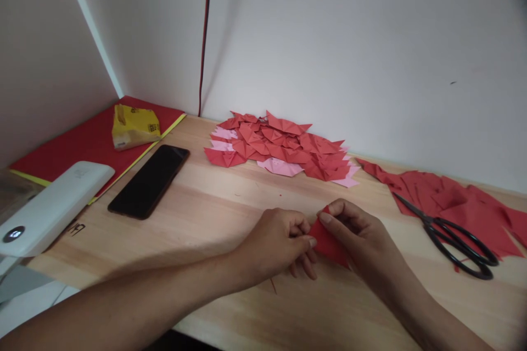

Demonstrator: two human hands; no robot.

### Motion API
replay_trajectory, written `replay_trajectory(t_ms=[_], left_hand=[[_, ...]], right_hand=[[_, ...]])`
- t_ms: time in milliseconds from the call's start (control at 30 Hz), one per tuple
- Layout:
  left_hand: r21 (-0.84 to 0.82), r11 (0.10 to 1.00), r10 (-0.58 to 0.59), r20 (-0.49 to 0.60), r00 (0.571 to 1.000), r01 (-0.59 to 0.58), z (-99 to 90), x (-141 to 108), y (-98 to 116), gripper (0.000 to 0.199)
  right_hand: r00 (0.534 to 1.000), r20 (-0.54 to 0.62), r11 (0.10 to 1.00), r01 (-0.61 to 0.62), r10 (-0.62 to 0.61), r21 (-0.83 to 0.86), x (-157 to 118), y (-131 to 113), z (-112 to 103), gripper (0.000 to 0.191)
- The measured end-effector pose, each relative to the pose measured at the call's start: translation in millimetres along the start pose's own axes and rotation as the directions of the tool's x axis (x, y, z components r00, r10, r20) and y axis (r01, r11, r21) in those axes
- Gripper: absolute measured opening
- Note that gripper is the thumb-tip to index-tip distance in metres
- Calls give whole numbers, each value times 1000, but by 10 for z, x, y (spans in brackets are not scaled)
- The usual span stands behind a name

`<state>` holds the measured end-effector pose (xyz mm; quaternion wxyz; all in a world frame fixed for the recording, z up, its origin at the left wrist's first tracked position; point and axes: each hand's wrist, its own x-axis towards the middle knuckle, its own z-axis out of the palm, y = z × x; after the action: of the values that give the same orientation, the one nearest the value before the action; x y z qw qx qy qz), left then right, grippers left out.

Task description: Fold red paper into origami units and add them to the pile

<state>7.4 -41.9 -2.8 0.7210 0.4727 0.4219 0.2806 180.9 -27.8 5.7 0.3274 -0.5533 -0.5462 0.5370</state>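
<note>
A small piece of red paper (329, 244) is held up between my two hands, above the front part of the wooden table. My right hand (354, 225) pinches its upper corner between thumb and fingers. At the paper's left edge, my left hand (288, 241) has its thumb and fingers closed on it. Beyond my hands lies a pile of folded red and pink paper shapes (284, 142) against the wall. To the right, scissors with black handles (457, 241) rest partly on a heap of red paper pieces (448, 197).
On the left are a black phone (150, 181), a white power bank (57, 203) with a lit display, and a red sheet with yellow edges (78, 134) under a yellow packet (135, 126). A dark cable (205, 38) hangs down the wall. Paper scraps dot the table (206, 219).
</note>
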Motion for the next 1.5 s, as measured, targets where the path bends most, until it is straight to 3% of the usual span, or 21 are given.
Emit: replay_trajectory(t_ms=[233,567,800,1167,1500], left_hand=[[66,998,-17,91,996,11,-33,5,20,12],[65,993,100,-56,993,-96,-69,26,38,15],[0,993,120,-23,993,-120,-60,40,24,19],[14,998,67,-49,997,-67,-42,-9,92,20],[-18,992,122,-171,978,-127,-170,36,201,23]], right_hand=[[996,42,995,86,-83,-50,32,4,-18,27],[967,234,912,188,-106,-364,52,-69,-60,27],[944,329,960,114,-25,-255,54,-127,-88,22],[947,312,950,29,74,-312,43,-131,-166,25],[981,190,909,119,-45,-399,94,-175,-332,35]])
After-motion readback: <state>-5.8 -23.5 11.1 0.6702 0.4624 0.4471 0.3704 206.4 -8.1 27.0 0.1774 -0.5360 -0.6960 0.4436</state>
